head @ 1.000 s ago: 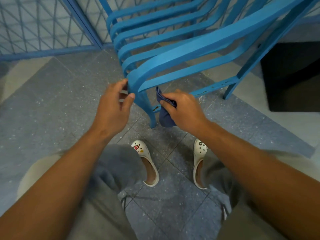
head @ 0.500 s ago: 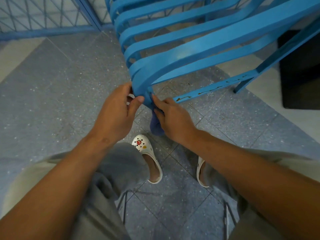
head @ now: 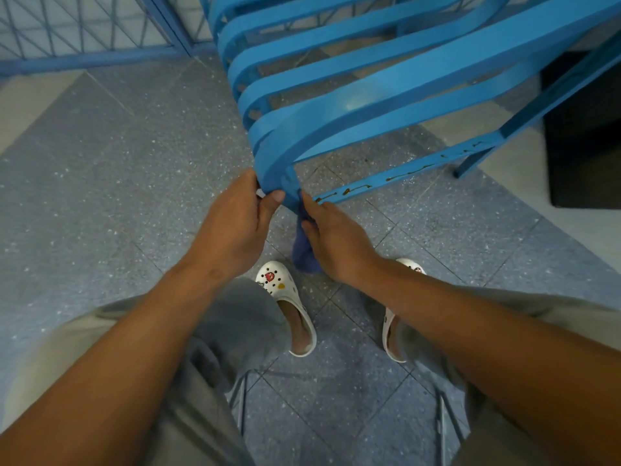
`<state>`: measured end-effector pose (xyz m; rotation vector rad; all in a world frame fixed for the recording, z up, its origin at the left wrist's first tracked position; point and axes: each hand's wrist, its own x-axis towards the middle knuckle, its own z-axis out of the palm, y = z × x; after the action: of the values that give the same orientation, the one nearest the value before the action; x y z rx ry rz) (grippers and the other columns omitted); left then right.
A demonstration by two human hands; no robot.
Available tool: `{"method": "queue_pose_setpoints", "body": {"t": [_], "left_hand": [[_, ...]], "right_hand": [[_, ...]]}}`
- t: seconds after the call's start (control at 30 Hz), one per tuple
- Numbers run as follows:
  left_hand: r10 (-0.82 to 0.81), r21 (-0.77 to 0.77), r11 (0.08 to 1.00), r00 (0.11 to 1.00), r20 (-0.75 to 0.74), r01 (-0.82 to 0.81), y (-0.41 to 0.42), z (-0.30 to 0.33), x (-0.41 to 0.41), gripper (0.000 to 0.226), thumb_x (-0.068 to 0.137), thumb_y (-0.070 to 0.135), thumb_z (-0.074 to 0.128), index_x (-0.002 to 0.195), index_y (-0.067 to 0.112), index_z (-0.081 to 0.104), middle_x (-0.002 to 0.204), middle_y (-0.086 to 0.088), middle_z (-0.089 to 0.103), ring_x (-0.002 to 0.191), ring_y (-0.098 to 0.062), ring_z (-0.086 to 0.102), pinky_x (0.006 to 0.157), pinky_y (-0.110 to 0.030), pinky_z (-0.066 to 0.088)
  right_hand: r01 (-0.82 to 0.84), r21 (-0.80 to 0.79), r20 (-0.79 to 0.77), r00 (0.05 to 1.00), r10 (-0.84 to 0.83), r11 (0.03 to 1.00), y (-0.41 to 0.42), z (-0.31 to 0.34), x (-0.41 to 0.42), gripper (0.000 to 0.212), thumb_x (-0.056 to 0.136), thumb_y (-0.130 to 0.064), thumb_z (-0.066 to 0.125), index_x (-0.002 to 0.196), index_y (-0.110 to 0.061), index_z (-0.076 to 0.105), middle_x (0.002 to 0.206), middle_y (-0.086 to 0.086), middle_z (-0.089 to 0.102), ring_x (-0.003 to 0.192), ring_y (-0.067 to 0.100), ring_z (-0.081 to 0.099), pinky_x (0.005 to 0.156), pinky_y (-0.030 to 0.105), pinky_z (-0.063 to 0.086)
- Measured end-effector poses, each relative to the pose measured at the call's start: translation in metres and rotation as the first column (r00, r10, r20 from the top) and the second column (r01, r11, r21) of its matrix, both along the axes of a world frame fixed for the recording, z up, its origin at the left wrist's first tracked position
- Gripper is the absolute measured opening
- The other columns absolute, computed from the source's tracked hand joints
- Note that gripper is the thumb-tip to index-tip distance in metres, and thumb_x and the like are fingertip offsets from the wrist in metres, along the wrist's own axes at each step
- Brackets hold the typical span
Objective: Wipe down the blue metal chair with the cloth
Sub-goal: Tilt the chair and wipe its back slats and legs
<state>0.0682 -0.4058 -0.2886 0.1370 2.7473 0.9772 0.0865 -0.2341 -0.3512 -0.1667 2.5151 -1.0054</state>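
Head view. One blue chair (head: 386,92) tilted over the floor (head: 100,196), slats running long from the lower-left bend up toward the upper-right corner of the view; about seven curved slats countable, stacked from the top edge down to the nearest one. One crossbar (head: 403,176) below the slats, same slant, with brown rust streaks. One far leg (head: 544,105) dropping to the floor at right.

Two hands, close together at the near bend of the chair. Left hand (head: 235,230) clamped on the bend, thumb on the front face, fingers curled round behind. Right hand (head: 336,243) just beside it, gripping one dark blue cloth (head: 304,253) against the near leg (head: 297,200), which drops from the bend; cloth hanging lengthwise down from the fingers, lower end loose above the floor. Most of the near leg hidden behind cloth and hand.

Two white clogs on the floor below the hands: left clog (head: 285,304) with a red charm and a yellow one, right clog (head: 396,317) largely covered by the forearm. Grey trousers (head: 235,331) over both legs. One blue lattice fence (head: 84,31) along the top-left edge of the floor. One dark mat (head: 584,136) at the right edge.
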Motion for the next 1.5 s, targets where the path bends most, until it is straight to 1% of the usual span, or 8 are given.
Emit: {"method": "queue_pose_setpoints", "body": {"t": [0.2, 0.33, 0.53, 0.77, 0.97, 1.17, 1.37, 1.5], "left_hand": [[0.013, 0.027, 1.0, 1.0, 0.015, -0.013, 0.006, -0.006, -0.002, 0.012, 0.106, 0.034, 0.046, 0.112, 0.025, 0.051, 0.086, 0.015, 0.056, 0.077, -0.001, 0.057, 0.062, -0.015, 0.036], [0.006, -0.014, 1.0, 1.0, 0.011, -0.006, 0.007, -0.009, -0.002, 0.014, 0.106, 0.037, 0.045, 0.108, 0.024, 0.05, 0.08, 0.02, 0.05, 0.071, 0.003, 0.052, 0.058, -0.01, 0.035], [-0.033, -0.06, 0.998, 0.999, 0.012, 0.033, 0.007, -0.01, -0.003, 0.011, 0.106, 0.036, 0.045, 0.104, 0.025, 0.047, 0.076, 0.021, 0.043, 0.067, 0.003, 0.047, 0.057, -0.012, 0.034], [-0.037, -0.117, 0.992, 0.997, 0.062, 0.044, 0.007, -0.016, -0.008, 0.02, 0.107, 0.034, 0.047, 0.093, 0.02, 0.051, 0.068, 0.015, 0.044, 0.059, -0.004, 0.045, 0.053, -0.02, 0.029], [-0.055, -0.227, 0.971, 0.995, 0.086, 0.073, 0.007, -0.021, -0.008, 0.032, 0.106, 0.042, 0.041, 0.088, 0.018, 0.052, 0.064, 0.008, 0.044, 0.057, -0.008, 0.045, 0.052, -0.031, 0.029], [-0.073, -0.254, 0.961, 0.987, 0.141, 0.107, 0.009, -0.033, -0.005, 0.046, 0.108, 0.043, 0.033, 0.1, 0.01, 0.064, 0.08, -0.005, 0.062, 0.072, -0.025, 0.06, 0.067, -0.042, 0.048], [-0.092, -0.319, 0.938, 0.984, 0.15, 0.136, 0.014, -0.05, -0.01, 0.049, 0.109, 0.041, 0.03, 0.104, 0.006, 0.064, 0.09, -0.016, 0.068, 0.083, -0.034, 0.065, 0.071, -0.044, 0.05], [-0.103, -0.311, 0.939, 0.984, 0.145, 0.144, 0.014, -0.053, -0.011, 0.053, 0.108, 0.042, 0.029, 0.103, 0.005, 0.066, 0.093, -0.017, 0.071, 0.082, -0.033, 0.067, 0.074, -0.048, 0.055]], "right_hand": [[0.029, -0.192, -0.284, 0.955, -0.084, 0.981, -0.016, 0.014, 0.012, 0.054, 0.11, -0.025, 0.039, 0.161, -0.02, 0.024, 0.124, 0.009, 0.055, 0.093, 0.021, 0.056, 0.07, 0.029, 0.038], [0.017, -0.092, -0.123, 0.992, -0.028, 0.996, -0.007, -0.01, 0.007, 0.057, 0.11, -0.026, 0.037, 0.163, -0.023, 0.015, 0.136, 0.013, 0.051, 0.109, 0.03, 0.059, 0.084, 0.042, 0.051], [-0.054, -0.036, 0.092, 0.994, 0.057, 0.998, 0.008, -0.035, -0.004, 0.058, 0.109, -0.027, 0.04, 0.163, -0.025, 0.018, 0.147, 0.015, 0.051, 0.126, 0.033, 0.056, 0.105, 0.049, 0.047], [0.007, -0.092, -0.191, 0.981, -0.025, 0.996, -0.006, -0.009, -0.001, 0.055, 0.109, -0.025, 0.041, 0.161, -0.019, 0.024, 0.123, 0.015, 0.056, 0.098, 0.031, 0.06, 0.077, 0.045, 0.051], [-0.137, 0.209, 0.034, 0.991, 0.133, 0.968, 0.01, -0.035, 0.002, 0.054, 0.11, -0.03, 0.034, 0.162, -0.025, 0.019, 0.119, 0.012, 0.054, 0.099, 0.032, 0.06, 0.076, 0.04, 0.047], [-0.164, 0.305, 0.118, 0.984, 0.133, 0.938, 0.031, -0.041, 0.01, 0.052, 0.11, -0.026, 0.036, 0.16, -0.029, 0.022, 0.124, 0.012, 0.054, 0.106, 0.032, 0.061, 0.077, 0.034, 0.038], [-0.029, 0.048, -0.148, 0.988, 0.036, 0.998, 0.02, -0.031, -0.008, 0.052, 0.108, -0.026, 0.042, 0.159, -0.023, 0.031, 0.121, 0.018, 0.059, 0.1, 0.037, 0.061, 0.077, 0.048, 0.052], [-0.086, -0.005, -0.05, 0.995, 0.086, 0.996, 0.005, -0.04, 0.002, 0.059, 0.109, -0.027, 0.038, 0.163, -0.021, 0.014, 0.129, 0.019, 0.055, 0.101, 0.034, 0.061, 0.081, 0.048, 0.052]]}}
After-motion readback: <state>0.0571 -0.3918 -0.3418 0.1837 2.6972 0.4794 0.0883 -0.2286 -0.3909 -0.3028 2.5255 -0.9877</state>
